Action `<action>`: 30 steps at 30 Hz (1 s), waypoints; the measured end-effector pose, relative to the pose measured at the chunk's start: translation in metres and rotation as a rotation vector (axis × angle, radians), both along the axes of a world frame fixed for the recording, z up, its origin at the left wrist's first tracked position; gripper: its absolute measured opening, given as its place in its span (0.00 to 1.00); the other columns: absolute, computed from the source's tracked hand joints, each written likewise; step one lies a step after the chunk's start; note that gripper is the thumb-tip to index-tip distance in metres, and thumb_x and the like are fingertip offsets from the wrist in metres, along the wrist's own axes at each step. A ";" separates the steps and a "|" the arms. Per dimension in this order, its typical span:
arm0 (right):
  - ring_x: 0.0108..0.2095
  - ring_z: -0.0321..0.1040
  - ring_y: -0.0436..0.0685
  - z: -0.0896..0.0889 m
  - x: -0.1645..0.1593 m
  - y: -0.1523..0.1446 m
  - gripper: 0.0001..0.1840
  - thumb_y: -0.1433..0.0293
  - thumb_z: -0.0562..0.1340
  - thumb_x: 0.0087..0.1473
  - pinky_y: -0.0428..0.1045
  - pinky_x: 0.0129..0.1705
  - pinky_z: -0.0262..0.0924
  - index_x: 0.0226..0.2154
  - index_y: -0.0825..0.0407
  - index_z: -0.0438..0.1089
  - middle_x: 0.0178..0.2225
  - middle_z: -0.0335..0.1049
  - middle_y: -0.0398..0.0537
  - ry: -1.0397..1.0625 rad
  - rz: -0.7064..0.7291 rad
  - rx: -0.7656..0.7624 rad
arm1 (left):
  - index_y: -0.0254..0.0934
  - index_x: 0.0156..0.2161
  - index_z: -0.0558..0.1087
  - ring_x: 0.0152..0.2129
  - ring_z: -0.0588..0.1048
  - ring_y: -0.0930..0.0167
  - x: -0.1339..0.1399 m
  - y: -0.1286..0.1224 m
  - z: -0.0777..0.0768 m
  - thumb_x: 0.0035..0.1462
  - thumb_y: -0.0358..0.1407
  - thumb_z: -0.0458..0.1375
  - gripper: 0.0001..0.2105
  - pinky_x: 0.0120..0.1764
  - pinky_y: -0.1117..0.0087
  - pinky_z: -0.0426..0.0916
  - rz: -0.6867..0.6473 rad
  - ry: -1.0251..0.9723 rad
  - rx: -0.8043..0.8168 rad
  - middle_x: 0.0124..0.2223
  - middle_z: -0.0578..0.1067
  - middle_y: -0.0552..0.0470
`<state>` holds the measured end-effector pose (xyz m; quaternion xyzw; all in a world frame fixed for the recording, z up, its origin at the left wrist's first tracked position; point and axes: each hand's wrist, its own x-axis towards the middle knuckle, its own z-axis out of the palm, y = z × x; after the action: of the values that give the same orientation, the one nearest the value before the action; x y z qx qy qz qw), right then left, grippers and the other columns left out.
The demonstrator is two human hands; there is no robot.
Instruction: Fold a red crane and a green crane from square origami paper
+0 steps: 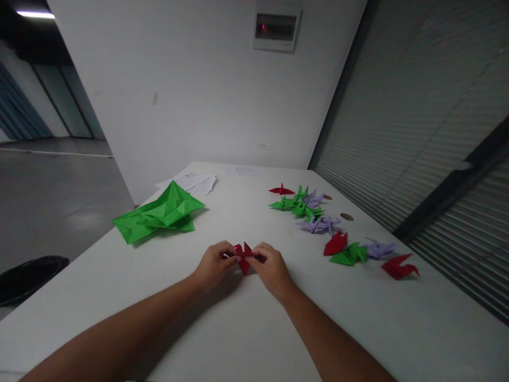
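A small red folded paper piece (244,261), with pointed tips at its top and bottom, is held just over the middle of the white table. My left hand (217,262) pinches its left side between thumb and fingers. On the other side, my right hand (272,265) grips its right edge in the same way. The fingertips cover both side edges of the paper. To the right lie finished-looking paper cranes, among them a green one (350,254) and a red one (400,267).
Creased green paper sheets (169,209) lie at the left. Behind them are white printed papers (199,182). More green, purple and red cranes (306,207) sit at the back right, near blinds (429,101). A black-lined bin (29,276) stands off the table's left edge.
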<state>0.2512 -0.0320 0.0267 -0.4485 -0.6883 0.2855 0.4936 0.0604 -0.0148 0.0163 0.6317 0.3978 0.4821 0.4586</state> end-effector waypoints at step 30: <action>0.30 0.70 0.54 -0.013 0.002 0.007 0.08 0.75 0.66 0.49 0.47 0.33 0.63 0.34 0.55 0.80 0.30 0.77 0.49 -0.057 0.006 -0.194 | 0.34 0.32 0.80 0.27 0.73 0.68 -0.003 0.006 -0.007 0.49 0.33 0.63 0.06 0.31 0.69 0.64 0.043 0.313 0.009 0.30 0.77 0.50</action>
<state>0.2534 -0.0245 0.0132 -0.5001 -0.6726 0.3393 0.4271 0.0576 -0.0089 0.0088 0.6925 0.4757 0.3891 0.3779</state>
